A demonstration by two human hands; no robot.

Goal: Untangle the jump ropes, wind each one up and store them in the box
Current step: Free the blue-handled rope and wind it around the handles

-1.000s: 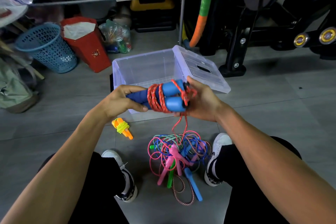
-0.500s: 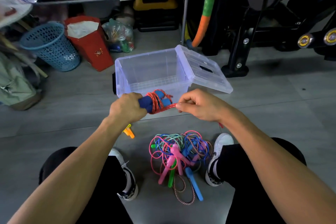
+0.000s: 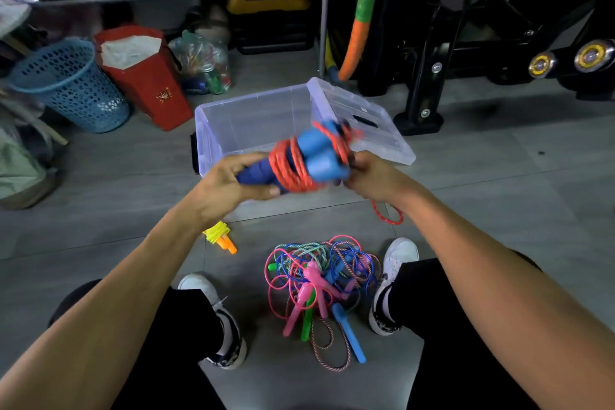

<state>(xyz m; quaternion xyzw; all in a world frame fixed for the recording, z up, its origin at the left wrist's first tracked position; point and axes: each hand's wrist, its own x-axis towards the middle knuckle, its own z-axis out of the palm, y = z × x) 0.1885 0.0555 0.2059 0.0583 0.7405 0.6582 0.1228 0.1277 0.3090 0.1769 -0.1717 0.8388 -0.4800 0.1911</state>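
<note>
Gripping the dark ends of two blue handles point(image 3: 316, 156), the left hand point(image 3: 229, 185) has its fingers and thumb curled tight round them, holding the pair side by side just in front of the clear box point(image 3: 213, 130). An orange-red rope point(image 3: 289, 166) is wound in many turns around the middle of the handles. The right hand point(image 3: 372, 175) meets the bundle at its lighter blue end, fingers curled in and pinching the rope there; a loose loop of the same rope point(image 3: 387, 213) hangs below the right wrist. The bundle is slightly blurred.

The box stands open on the grey floor point(image 3: 499, 183), its lid point(image 3: 372, 120) leaning against its right side.

On the floor between the person's white shoes lies a tangled heap of ropes point(image 3: 319, 280) in pink, blue, green and striped cord, with pink, green and blue handles sticking out toward the camera. Left of the heap, near the left forearm, lies a small wound rope with orange handles point(image 3: 221, 236) and yellow cord.

Farther back stand a blue mesh basket point(image 3: 70, 86), a red bag point(image 3: 146, 76) and black gym equipment point(image 3: 482, 27).
</note>
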